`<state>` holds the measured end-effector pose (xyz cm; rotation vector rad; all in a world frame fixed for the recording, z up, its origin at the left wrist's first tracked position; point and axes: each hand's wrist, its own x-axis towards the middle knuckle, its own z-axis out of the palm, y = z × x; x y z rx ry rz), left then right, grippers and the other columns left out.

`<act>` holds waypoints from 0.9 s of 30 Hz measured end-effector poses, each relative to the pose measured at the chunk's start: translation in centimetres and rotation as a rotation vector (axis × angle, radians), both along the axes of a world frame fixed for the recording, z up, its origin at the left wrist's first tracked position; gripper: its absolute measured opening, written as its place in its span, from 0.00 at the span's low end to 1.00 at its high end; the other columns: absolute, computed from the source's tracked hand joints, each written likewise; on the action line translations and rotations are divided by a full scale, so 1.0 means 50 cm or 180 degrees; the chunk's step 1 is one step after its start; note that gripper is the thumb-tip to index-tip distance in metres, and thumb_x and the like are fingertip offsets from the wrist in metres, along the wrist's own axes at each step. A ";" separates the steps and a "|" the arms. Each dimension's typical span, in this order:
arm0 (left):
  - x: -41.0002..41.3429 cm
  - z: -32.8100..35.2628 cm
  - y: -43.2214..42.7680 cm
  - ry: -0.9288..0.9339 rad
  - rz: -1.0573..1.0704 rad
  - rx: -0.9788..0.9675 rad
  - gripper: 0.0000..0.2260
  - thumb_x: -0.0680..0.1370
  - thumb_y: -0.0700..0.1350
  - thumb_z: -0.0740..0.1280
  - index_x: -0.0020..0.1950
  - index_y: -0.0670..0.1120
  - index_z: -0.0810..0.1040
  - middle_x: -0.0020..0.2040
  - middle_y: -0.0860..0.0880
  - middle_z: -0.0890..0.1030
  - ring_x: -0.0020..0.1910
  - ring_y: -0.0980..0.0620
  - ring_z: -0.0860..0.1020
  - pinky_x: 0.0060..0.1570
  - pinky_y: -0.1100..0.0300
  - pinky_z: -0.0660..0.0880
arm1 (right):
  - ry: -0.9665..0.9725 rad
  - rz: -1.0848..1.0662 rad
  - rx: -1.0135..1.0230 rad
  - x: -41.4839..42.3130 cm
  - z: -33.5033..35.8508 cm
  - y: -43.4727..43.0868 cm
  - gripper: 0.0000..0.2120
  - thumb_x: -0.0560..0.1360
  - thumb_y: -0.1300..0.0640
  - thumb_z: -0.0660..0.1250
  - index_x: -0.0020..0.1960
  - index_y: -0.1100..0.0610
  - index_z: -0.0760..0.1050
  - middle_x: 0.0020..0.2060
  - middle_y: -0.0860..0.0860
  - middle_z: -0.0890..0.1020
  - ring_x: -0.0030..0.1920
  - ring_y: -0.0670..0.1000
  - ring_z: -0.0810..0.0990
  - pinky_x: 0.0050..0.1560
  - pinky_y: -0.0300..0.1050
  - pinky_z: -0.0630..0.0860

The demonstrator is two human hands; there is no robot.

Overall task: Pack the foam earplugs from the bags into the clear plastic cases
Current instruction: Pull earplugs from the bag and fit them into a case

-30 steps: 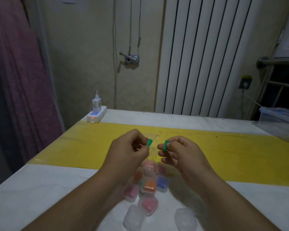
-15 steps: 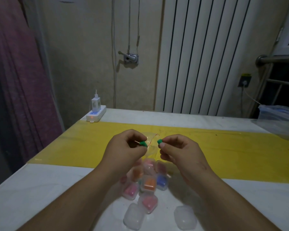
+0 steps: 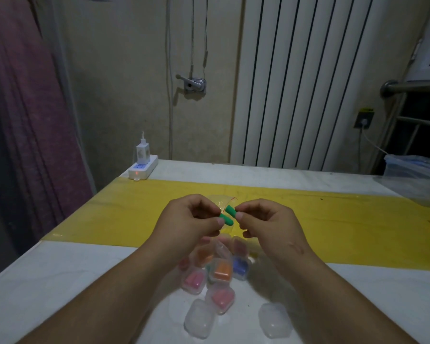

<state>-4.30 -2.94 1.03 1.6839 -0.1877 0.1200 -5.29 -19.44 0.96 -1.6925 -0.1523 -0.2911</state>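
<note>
My left hand (image 3: 189,220) pinches one green foam earplug (image 3: 226,219) and seems to hold a small clear bag (image 3: 222,201) behind it. My right hand (image 3: 266,222) pinches a second green earplug (image 3: 230,209) by its end. The two plugs nearly touch above the yellow strip. Below my hands lie several clear cases filled with plugs: pink (image 3: 193,281), orange (image 3: 222,270), blue (image 3: 240,266), and pink (image 3: 220,297). Two clear cases with no plugs showing in them lie nearest me, one (image 3: 199,319) to the left and one (image 3: 273,320) to the right.
A white table (image 3: 60,281) carries a yellow strip (image 3: 358,224) across its middle. A white power strip with a charger (image 3: 143,166) sits at the far left corner. A clear plastic container (image 3: 417,170) stands at the far right. A radiator covers the wall behind.
My hands have drawn closer together and the two green earplugs now almost meet. More of each plug shows beyond the fingertips than before.
</note>
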 end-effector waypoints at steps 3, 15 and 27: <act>0.000 -0.002 0.001 -0.0044 -0.0004 0.0025 0.06 0.71 0.33 0.74 0.44 0.41 0.80 0.39 0.44 0.85 0.38 0.45 0.84 0.45 0.45 0.82 | 0.0054 0.0080 -0.0038 0.001 -0.001 0.001 0.06 0.73 0.67 0.71 0.41 0.58 0.82 0.31 0.47 0.82 0.32 0.42 0.78 0.34 0.38 0.76; 0.000 0.013 0.014 0.0082 -0.0403 0.0129 0.09 0.71 0.31 0.73 0.49 0.40 0.79 0.34 0.45 0.82 0.32 0.50 0.79 0.32 0.58 0.77 | 0.0385 0.0165 0.0146 -0.008 0.011 0.006 0.05 0.72 0.71 0.70 0.44 0.64 0.76 0.34 0.59 0.79 0.32 0.56 0.76 0.34 0.49 0.76; -0.048 0.049 0.041 -0.0368 -0.2325 0.3820 0.16 0.63 0.56 0.79 0.49 0.59 0.82 0.45 0.55 0.79 0.44 0.56 0.77 0.46 0.54 0.76 | 0.0353 -0.0047 0.0209 -0.004 0.007 -0.002 0.07 0.73 0.71 0.68 0.42 0.61 0.75 0.35 0.57 0.81 0.31 0.51 0.81 0.39 0.48 0.82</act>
